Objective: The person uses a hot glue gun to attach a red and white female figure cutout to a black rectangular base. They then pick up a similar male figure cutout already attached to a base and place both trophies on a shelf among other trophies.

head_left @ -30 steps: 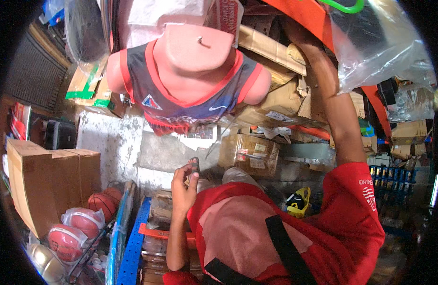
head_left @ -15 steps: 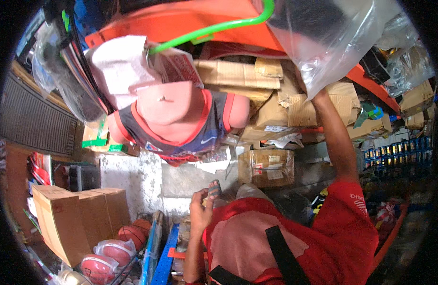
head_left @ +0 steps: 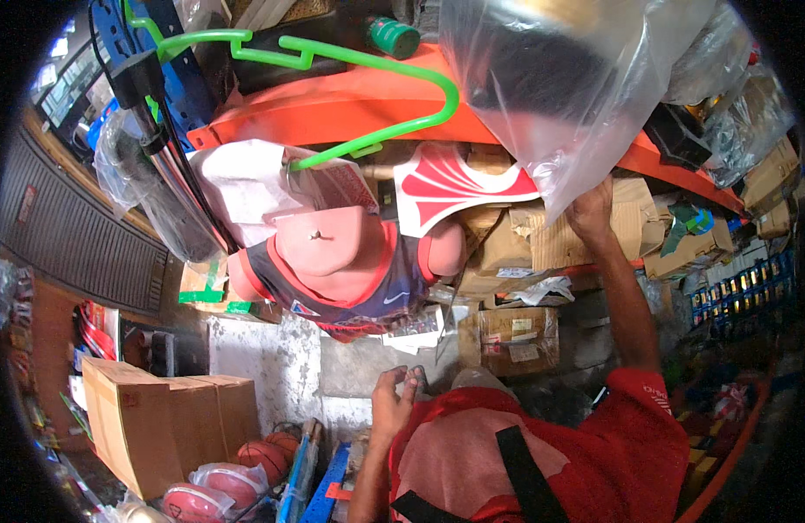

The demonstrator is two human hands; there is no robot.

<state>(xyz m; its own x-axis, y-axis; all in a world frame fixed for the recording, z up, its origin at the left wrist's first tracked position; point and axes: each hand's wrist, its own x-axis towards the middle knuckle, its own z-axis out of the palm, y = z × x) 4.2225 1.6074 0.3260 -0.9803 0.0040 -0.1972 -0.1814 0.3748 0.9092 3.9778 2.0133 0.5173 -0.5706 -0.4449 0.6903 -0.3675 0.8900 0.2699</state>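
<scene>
My right hand [head_left: 592, 212] reaches up beside a hanging clear plastic bag [head_left: 559, 105], fingers curled and partly hidden. It seems closed on a flat white-and-red panel [head_left: 472, 187] with a fan pattern, whose narrow end runs behind the bag's tip. The panel's wide end overlaps the shoulder of a headless mannequin torso [head_left: 320, 248] in a dark sleeveless jersey [head_left: 363, 301] with red trim. Low in front of my body, my left hand [head_left: 392, 405] has loosely bent fingers, thumb apart, and nothing visible between them.
A bright green hanger [head_left: 368, 61] hangs before an orange beam [head_left: 350, 100]. Cardboard boxes [head_left: 586, 235] fill the shelf at right. Nearer left are large cartons [head_left: 171, 427] and wrapped red balls [head_left: 232, 479]. Blue posts [head_left: 328, 488] stand beside my left arm; a taped box [head_left: 520, 336] sits lower.
The white-and-red panel has come into view between the mannequin and the bag. My right hand shows more from behind the plastic. The view has tilted up, revealing more of the green hanger.
</scene>
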